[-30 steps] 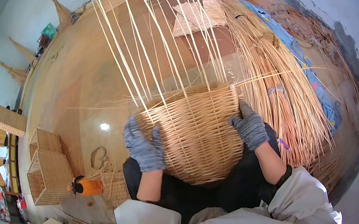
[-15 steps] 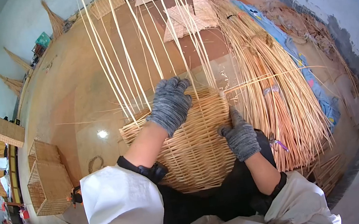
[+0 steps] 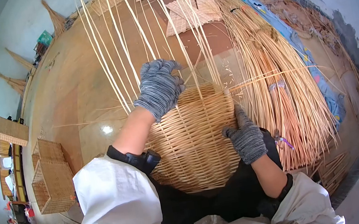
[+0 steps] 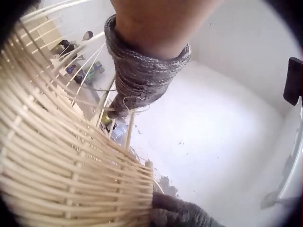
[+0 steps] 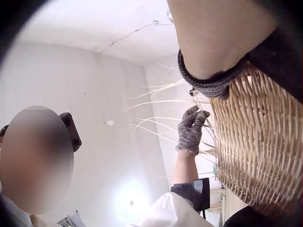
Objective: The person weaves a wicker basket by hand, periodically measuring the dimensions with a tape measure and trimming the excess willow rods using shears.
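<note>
A woven wicker basket rests on the person's lap, with several pale upright rods rising from its top edge. At that edge, left of centre, the gloved left hand pinches a thin wicker strand among the rods. The right wrist view also has this left hand, its fingertips close together beside the rim. Lower down, the gloved right hand grips the right side of the basket, thumb on the front face and fingers along the side edge. Part of the right hand appears at the basket's corner in the left wrist view.
Long bundles of wicker rods lie at the right on a blue cloth. Finished woven baskets stand at the left. Flat woven panels lie on the floor ahead. Loose strand ends stick out rightward from the rim.
The left hand has left the basket's left side and moved up and right to the top edge, now pinching a strand there. The right hand keeps its hold on the right side.
</note>
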